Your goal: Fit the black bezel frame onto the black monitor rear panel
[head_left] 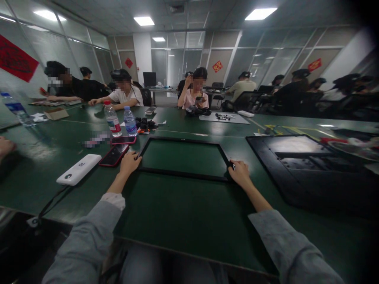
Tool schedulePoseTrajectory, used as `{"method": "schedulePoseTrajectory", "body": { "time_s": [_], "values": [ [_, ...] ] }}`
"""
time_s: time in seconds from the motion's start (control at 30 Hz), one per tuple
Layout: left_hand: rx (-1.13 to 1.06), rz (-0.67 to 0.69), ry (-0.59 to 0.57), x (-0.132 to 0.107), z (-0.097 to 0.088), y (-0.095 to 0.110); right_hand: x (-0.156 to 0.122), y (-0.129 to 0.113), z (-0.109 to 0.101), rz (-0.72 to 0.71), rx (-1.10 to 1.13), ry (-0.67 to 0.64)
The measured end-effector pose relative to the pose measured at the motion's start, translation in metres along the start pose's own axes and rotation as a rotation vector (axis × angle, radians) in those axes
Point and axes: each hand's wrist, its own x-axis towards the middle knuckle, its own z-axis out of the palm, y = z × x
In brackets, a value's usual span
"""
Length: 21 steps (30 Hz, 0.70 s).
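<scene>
A thin black rectangular frame [183, 174], like a monitor bezel, lies on or just over the green table in front of me; the tabletop shows through its opening. My left hand [130, 162] grips its left side, fingers closed around the edge near the front corner. At the opposite side, my right hand [239, 172] is closed on the right edge near the front corner. To the right lies a large black panel [266, 157], like the back cover of a monitor, apart from my right hand.
Left of my left hand are a white power bank [79, 169] with a cable, a red-edged phone [115, 155] and another phone [124, 140]. Two bottles, one red-capped [112, 120] and one blue-capped [129, 121], stand behind. Several people sit around the green table [177, 213] and beyond.
</scene>
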Motion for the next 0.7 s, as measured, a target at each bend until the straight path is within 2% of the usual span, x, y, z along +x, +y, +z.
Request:
{"method": "schedulePoseTrajectory", "body": {
  "time_s": [0.57, 0.7],
  "values": [
    [0.023, 0.014, 0.001, 0.0, -0.0011, 0.0005, 0.0025, -0.0001, -0.0003, 0.003, 0.024, -0.01],
    [0.061, 0.022, -0.006, 0.0022, 0.0018, -0.0016, 0.004, 0.0028, 0.0037, -0.001, 0.03, 0.03]
  ]
}}
